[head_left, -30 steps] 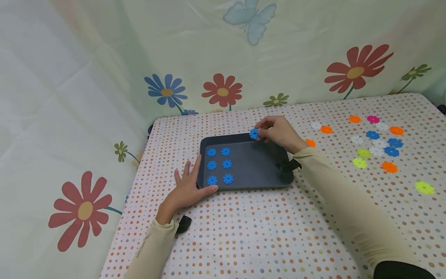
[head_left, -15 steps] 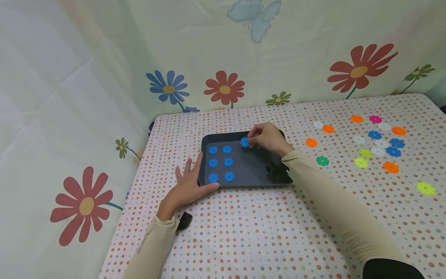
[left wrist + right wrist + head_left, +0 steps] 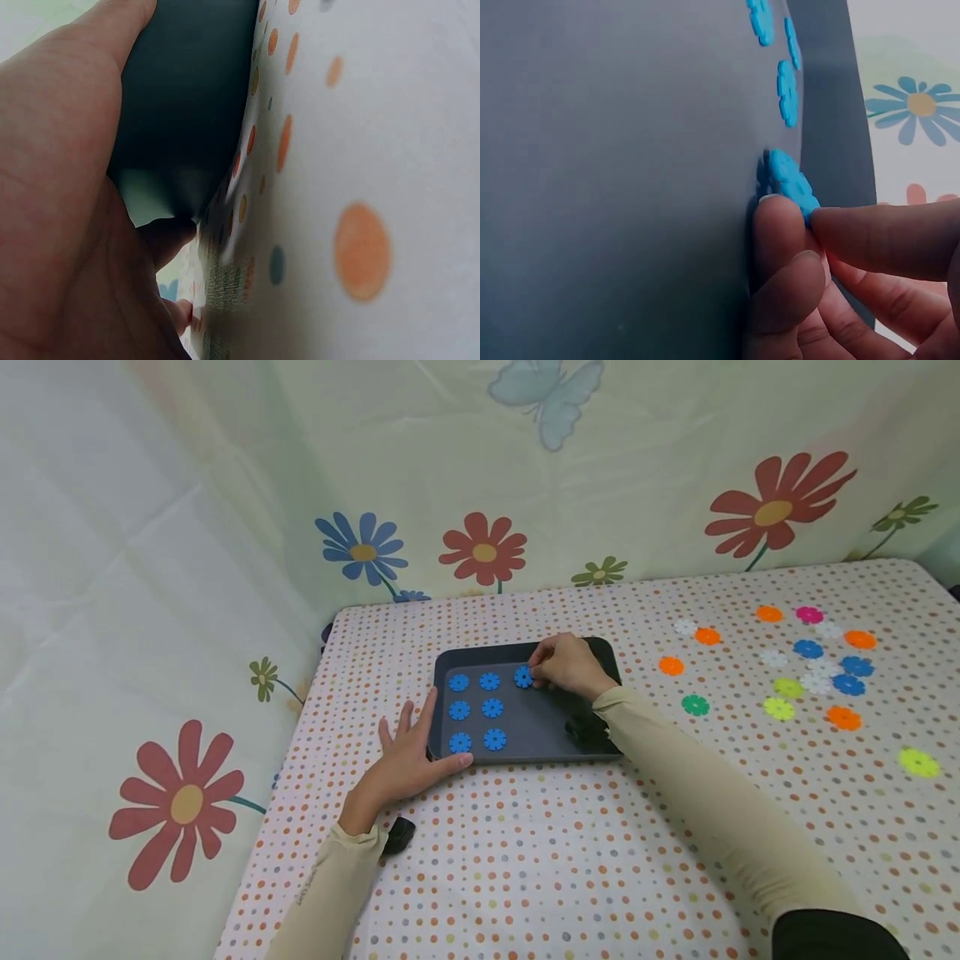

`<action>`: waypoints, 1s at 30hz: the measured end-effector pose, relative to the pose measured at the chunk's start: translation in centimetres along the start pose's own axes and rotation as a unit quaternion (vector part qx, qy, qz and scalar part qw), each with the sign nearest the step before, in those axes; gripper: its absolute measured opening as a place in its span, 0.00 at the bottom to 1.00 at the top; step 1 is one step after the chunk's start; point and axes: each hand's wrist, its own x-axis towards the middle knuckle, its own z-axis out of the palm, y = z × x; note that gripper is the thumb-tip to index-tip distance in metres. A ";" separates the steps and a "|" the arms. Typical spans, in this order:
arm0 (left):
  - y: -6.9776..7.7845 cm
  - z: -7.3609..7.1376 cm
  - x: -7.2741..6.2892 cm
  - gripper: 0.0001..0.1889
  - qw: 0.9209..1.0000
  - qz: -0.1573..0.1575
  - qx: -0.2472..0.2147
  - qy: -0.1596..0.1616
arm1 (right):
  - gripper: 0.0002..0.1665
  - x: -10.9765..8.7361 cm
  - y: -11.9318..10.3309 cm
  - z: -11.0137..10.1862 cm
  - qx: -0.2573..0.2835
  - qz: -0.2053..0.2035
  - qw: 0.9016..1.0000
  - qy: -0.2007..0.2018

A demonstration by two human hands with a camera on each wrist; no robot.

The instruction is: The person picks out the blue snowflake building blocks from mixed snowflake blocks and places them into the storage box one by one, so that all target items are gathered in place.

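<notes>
My right hand (image 3: 567, 665) pinches a blue notched plastic disc (image 3: 522, 677) between thumb and fingers over the back part of a dark grey tray (image 3: 536, 724). In the right wrist view the held disc (image 3: 791, 180) is tilted, its far edge right at the tray floor. Several matching blue discs (image 3: 492, 708) lie flat in two columns at the tray's left side. My left hand (image 3: 407, 767) is spread against the tray's left front corner, its thumb along the front rim. In the left wrist view this hand (image 3: 56, 172) rests against the tray's outer wall (image 3: 187, 82).
On the dotted tablecloth (image 3: 540, 852), to the right, lie loose notched discs: orange (image 3: 843, 718), white (image 3: 773, 658), yellow (image 3: 918, 762), pink (image 3: 809, 615), green (image 3: 695, 705) and more blue ones (image 3: 849, 684). A flowered curtain (image 3: 645, 460) hangs behind the table.
My right hand has carried the blue disc from over the tray's back rim leftward and down into the tray, beside the back row. My left hand has stayed at the corner.
</notes>
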 end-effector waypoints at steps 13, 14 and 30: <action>0.1 0.2 0.0 0.64 1.000 -0.003 0.001 0.001 | 0.05 0.3 0.1 0.3 -0.038 -0.011 0.999 0.002; 0.1 0.2 0.0 0.64 1.000 -0.002 0.002 0.000 | 0.05 0.2 0.1 0.3 -0.039 -0.013 0.999 0.002; 0.1 0.2 -0.3 0.63 1.000 -0.008 0.001 0.000 | 0.10 -0.1 -0.2 0.0 -0.043 -0.015 0.999 -0.009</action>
